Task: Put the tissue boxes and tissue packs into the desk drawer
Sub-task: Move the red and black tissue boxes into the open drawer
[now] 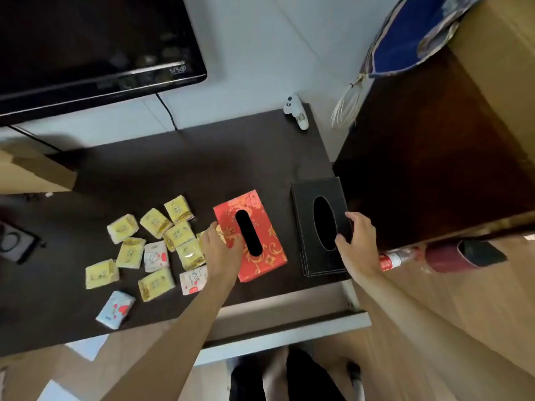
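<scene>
The left hand (223, 250) grips the red tissue box (267, 247) at its left edge. The right hand (357, 244) clasps the black tissue box (302, 215). Both boxes sit on the desk (202, 169), with tissue packs (156, 224) scattered to their left, above the pulled-out drawer (289, 332).

Dark desktop (202, 157), black monitor (86, 47) (screen off) against a white wall (260, 53), wood-grain floor (463, 290)

My left grip (221, 250) holds the red tissue box (262, 227), my right grip (357, 244) the black tissue box (308, 198), both on the bench (231, 157) beside scattered tissue packs (179, 235).
</scene>
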### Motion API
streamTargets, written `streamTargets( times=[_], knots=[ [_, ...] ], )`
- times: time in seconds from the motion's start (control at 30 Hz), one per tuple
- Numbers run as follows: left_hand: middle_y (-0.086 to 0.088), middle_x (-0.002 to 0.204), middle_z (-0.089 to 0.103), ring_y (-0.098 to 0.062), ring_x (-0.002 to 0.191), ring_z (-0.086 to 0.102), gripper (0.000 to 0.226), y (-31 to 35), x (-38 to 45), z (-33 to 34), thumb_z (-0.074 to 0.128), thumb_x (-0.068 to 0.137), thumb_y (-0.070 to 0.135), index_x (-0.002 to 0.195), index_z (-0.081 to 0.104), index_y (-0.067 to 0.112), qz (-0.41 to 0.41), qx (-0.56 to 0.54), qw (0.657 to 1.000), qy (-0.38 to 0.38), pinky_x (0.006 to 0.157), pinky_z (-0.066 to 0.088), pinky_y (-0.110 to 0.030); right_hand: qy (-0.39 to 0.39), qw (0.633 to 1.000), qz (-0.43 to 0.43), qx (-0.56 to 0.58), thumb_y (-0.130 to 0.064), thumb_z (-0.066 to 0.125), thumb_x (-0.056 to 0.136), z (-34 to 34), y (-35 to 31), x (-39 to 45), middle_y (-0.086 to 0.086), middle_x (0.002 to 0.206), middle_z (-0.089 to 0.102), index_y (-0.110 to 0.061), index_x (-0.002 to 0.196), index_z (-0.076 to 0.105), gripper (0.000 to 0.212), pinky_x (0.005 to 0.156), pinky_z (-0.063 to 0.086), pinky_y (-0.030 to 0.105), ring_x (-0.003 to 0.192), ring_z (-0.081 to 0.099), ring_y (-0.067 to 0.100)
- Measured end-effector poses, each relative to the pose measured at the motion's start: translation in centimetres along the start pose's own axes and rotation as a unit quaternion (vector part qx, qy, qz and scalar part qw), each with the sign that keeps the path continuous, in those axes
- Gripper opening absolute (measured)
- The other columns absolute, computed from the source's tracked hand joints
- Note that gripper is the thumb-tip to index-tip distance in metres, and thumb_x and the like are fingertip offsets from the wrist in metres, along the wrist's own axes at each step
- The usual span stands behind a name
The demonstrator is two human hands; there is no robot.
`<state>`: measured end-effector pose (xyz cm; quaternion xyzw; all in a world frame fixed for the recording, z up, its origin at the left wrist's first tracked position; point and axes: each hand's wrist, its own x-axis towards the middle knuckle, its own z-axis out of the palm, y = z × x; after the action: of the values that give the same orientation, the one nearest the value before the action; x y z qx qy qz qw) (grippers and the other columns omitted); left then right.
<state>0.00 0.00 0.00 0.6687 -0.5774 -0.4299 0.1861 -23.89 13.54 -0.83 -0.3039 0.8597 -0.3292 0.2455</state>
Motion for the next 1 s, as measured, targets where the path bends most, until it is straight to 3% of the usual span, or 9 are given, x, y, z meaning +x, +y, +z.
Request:
streamTargets(
  times=[0.07,0.13,0.3,0.4,0.53,0.63,0.8,0.9,1.0],
  knots=[
    [-0.012,0.139,0.043,-0.03,0.128,0.044,0.056,-0.1,0.7,1.1,0.066,0.09,0.02,0.138,0.039,0.007,-0.033,0.021,0.999,-0.008,0.105,0.037,-0.037,-0.028,0.998,0.056,0.011,-0.009,0.069,0.095,0.6,0.5,0.9,0.012,0.157,0.042,-0.009,0.155,0.036,0.068,0.116,0.039,0.05,0.144,0.041,0.031],
    [-0.013,0.134,0.048,-0.032,0.121,0.051,0.056,-0.8,1.0,2.1,0.067,0.089,0.017,0.136,0.04,0.008,-0.072,0.0,0.997,-0.035,0.101,0.045,-0.046,-0.068,0.99,0.108,0.054,-0.016,0.068,0.097,1.3,1.1,1.7,0.013,0.161,0.039,-0.012,0.159,0.026,0.075,0.116,0.039,0.057,0.147,0.04,0.033],
    [-0.005,0.132,0.057,-0.025,0.118,0.056,0.057,-2.4,1.6,3.6,0.071,0.088,0.023,0.137,0.043,0.014,-0.075,-0.033,0.996,0.015,0.095,0.047,-0.039,-0.054,0.987,0.125,0.084,-0.029,0.067,0.098,2.6,2.6,2.4,0.008,0.15,0.055,-0.017,0.152,0.039,0.063,0.11,0.046,0.057,0.138,0.052,0.032],
    [-0.002,0.131,0.059,-0.025,0.119,0.057,0.061,-2.3,2.1,4.1,0.071,0.087,0.02,0.141,0.042,0.014,-0.085,-0.053,0.994,0.034,0.1,0.047,-0.044,-0.039,0.989,0.123,0.078,-0.028,0.068,0.096,2.7,2.9,2.4,0.003,0.138,0.064,-0.02,0.145,0.047,0.054,0.103,0.052,0.053,0.126,0.06,0.029],
    [-0.005,0.123,0.065,-0.026,0.112,0.062,0.065,-1.1,2.1,3.9,0.076,0.078,0.009,0.138,0.05,0.01,-0.132,-0.088,0.985,0.073,0.095,0.051,-0.041,-0.016,0.985,0.14,0.105,-0.018,0.071,0.093,2.5,2.4,2.2,0.005,0.133,0.067,-0.017,0.14,0.056,0.05,0.1,0.054,0.047,0.122,0.062,0.029],
    [0.002,0.104,0.07,-0.017,0.096,0.068,0.052,-0.7,0.4,3.5,0.076,0.076,0.005,0.125,0.061,0.013,-0.084,-0.093,0.989,0.083,0.078,0.056,-0.029,0.009,0.979,0.145,0.141,-0.011,0.072,0.092,2.1,2.1,0.7,0.005,0.132,0.068,-0.016,0.139,0.058,0.05,0.101,0.054,0.046,0.122,0.063,0.028],
    [0.019,0.104,0.072,0.0,0.094,0.067,0.067,-3.4,-4.5,3.4,0.077,0.08,0.01,0.14,0.053,0.027,-0.016,-0.154,0.986,0.058,0.074,0.057,-0.016,0.036,0.967,0.118,0.222,-0.01,0.073,0.091,1.5,4.0,-3.9,-0.008,0.119,0.073,-0.025,0.134,0.062,0.047,0.091,0.06,0.03,0.111,0.068,0.009],
    [0.035,0.104,0.067,0.012,0.097,0.063,0.071,-5.7,-8.0,3.7,0.079,0.079,0.011,0.142,0.051,0.028,-0.023,-0.198,0.978,0.068,0.081,0.05,-0.006,0.04,0.965,0.107,0.238,-0.014,0.075,0.088,1.4,5.4,-6.4,-0.01,0.113,0.075,-0.033,0.128,0.066,0.045,0.083,0.06,0.02,0.105,0.07,0.003],
    [0.031,0.111,0.068,0.01,0.103,0.063,0.074,-7.8,-10.8,4.0,0.08,0.08,0.014,0.146,0.049,0.027,-0.045,-0.201,0.976,0.066,0.091,0.051,-0.017,0.051,0.969,0.085,0.227,-0.017,0.075,0.085,1.5,6.0,-8.6,-0.012,0.111,0.075,-0.039,0.123,0.068,0.044,0.081,0.056,0.013,0.106,0.07,0.003]
  ],
)
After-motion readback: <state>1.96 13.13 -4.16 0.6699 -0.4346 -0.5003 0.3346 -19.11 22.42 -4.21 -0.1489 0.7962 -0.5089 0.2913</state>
